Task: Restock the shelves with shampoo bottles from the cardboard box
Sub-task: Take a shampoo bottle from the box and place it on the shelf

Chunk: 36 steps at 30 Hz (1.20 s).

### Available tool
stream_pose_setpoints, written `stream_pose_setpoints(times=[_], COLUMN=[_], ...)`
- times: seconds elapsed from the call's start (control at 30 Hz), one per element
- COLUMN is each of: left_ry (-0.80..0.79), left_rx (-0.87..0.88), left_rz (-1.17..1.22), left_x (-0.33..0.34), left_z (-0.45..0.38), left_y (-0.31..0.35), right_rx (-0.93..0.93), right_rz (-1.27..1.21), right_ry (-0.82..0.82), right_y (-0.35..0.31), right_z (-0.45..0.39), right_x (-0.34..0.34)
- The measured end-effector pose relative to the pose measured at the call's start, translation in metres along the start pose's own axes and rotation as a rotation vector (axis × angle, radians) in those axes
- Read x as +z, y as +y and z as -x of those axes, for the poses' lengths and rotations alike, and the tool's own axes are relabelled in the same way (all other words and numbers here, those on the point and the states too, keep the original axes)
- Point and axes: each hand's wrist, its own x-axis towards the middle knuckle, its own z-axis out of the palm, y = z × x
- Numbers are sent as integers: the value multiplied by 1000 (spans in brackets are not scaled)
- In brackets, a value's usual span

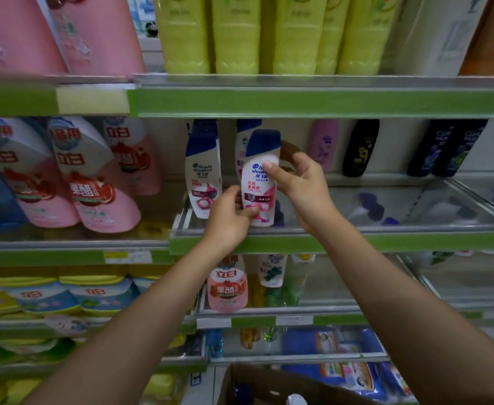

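Observation:
A white shampoo bottle [260,182] with a blue cap and pink label stands upright at the front of the middle shelf [342,241]. My left hand [230,217] pinches its lower left edge. My right hand [300,182] grips its upper right side, thumb across the label. Two matching bottles stand on the same shelf, one to the left [203,168] and one mostly hidden behind the held bottle [244,141]. The cardboard box [272,387] sits at the bottom of the view with a white bottle top showing inside.
Pink, black and dark blue bottles [359,147] stand at the back right of the same shelf, with bare shelf in front of them. Pink refill pouches [93,176] fill the left bay. Yellow-green bottles [237,33] stand on the shelf above. More products sit below.

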Motion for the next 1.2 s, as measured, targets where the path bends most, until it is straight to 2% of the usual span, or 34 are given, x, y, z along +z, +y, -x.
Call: stream_pose_setpoints(times=[0.27, 0.53, 0.67, 1.2], left_ry=[51, 92, 126, 129], left_rx=[-10, -43, -69, -63], left_rz=[-181, -228, -295, -319], left_x=[12, 21, 27, 29], left_z=[-30, -55, -64, -76], left_y=[-18, -21, -19, -20], right_rx=[-37, -20, -32, -41], right_rz=[46, 68, 65, 116], right_ry=[-45, 18, -11, 6], right_y=[23, 39, 45, 52], right_z=[-26, -58, -69, -83], right_x=[2, 10, 12, 15])
